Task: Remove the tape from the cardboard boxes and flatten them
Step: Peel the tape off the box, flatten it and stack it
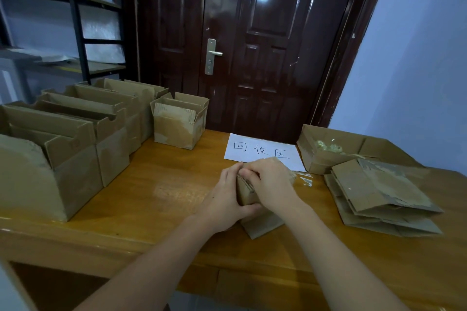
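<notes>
A small cardboard box (pixel 262 225) lies on the wooden table (pixel 156 184) at the centre, mostly hidden under my hands. My left hand (pixel 225 199) grips its left side, thumb curled under the near edge. My right hand (pixel 270 182) lies over the top with its fingers curled round the box's upper left edge. Bits of clear tape (pixel 307 180) lie on the table just right of the box. A stack of flattened boxes (pixel 379 194) sits at the right.
Several open upright boxes (pixel 75 134) stand in a row along the left, one more (pixel 179 121) at the back centre. A white paper sign (pixel 262 151) lies behind my hands. An open box (pixel 336 149) holding balled tape stands at back right. A dark door is behind.
</notes>
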### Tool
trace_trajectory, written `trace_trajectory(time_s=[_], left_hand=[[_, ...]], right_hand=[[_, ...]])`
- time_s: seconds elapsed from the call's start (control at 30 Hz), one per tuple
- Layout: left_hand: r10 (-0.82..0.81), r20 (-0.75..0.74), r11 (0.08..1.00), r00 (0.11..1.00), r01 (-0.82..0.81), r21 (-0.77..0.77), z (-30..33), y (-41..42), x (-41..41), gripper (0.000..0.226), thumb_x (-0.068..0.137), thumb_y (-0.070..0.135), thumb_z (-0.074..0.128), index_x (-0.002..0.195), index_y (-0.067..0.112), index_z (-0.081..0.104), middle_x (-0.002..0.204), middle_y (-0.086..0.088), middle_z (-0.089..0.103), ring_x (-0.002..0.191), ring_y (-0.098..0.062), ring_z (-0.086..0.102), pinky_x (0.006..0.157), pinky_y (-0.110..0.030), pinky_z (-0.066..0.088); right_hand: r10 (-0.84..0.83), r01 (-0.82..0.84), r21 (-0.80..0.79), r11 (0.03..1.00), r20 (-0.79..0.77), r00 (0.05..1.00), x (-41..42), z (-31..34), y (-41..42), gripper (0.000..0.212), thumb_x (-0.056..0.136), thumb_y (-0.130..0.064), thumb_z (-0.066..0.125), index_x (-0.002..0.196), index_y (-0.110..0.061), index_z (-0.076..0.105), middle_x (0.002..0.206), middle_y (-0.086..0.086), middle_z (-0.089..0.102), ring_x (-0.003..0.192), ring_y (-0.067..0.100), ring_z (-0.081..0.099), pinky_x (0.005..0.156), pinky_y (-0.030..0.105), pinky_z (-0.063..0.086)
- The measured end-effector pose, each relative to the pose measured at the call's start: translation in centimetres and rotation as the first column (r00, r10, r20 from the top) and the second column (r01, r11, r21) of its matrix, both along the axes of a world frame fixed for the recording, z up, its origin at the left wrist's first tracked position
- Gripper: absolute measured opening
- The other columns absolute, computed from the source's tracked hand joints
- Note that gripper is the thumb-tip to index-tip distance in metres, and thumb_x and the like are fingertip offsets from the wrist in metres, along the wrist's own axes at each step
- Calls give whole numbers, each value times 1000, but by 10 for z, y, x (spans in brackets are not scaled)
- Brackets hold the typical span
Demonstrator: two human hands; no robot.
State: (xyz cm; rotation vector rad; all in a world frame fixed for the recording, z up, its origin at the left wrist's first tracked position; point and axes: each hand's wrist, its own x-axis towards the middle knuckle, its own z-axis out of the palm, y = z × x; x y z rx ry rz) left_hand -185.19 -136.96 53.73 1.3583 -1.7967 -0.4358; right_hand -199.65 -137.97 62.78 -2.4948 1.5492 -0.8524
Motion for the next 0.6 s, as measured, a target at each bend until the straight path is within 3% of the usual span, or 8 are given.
trace_trajectory(time_s=[0.1,0.17,0.2,0.3,0.37,0.43,0.5,0.6], left_hand=[[4,3,1000,1000,-4,19,2,1,-1,109,70,77,76,154,48,12,150,23,28,127,-6,49,100,-38,55],[1,6,999,1000,-1,33,3,2,-2,110,71,75,77,155,47,11,153,25,24,132,-8,47,104,-37,53],[7,16,1000,1000,-7,25,3,2,-2,111,72,73,78,156,45,11,156,26,20,138,-10,43,108,-36,49],[131,130,988,983,-118,-103,4,5,-7,109,75,71,78,159,35,19,166,17,6,152,-13,20,119,-38,31],[199,188,968,962,-163,-190,6,11,-11,102,77,68,78,157,34,25,165,10,14,151,-13,23,122,-40,34],[209,215,965,954,-165,-206,5,16,-13,95,81,64,77,157,35,28,162,11,22,149,-13,26,120,-42,39],[213,252,965,944,-162,-207,5,17,-11,91,84,64,74,157,33,30,163,10,21,151,-12,24,123,-39,33],[214,322,963,922,-143,-229,9,17,-8,89,86,65,70,158,30,31,166,6,22,153,-14,23,125,-37,27]], right_hand=[[-62,46,89,995,192,979,-5,1,2,26,100,-33,61,126,-35,65,111,-15,70,106,4,52,84,9,36],[-133,118,122,986,124,983,-7,1,3,23,96,-42,65,118,-36,68,124,-11,64,123,14,46,99,32,44],[-156,148,120,982,57,986,-8,1,4,18,95,-46,65,108,-36,72,123,-10,63,123,17,44,100,38,44],[-189,191,48,980,-35,981,-6,2,6,23,97,-43,58,81,-31,69,95,-4,65,98,15,52,81,34,49],[-222,222,17,975,-24,975,-4,1,4,27,99,-35,53,79,-22,65,86,0,62,86,16,56,74,34,51],[-246,244,45,969,38,968,-5,3,0,25,100,-27,50,79,-16,59,82,0,58,80,18,55,70,35,48],[-284,279,56,959,114,952,-13,10,-7,21,100,-19,48,80,-13,51,82,0,52,78,21,52,70,37,43],[-326,326,13,945,51,944,-31,23,-19,16,98,-15,52,84,-9,55,94,6,56,85,28,57,78,42,47]])
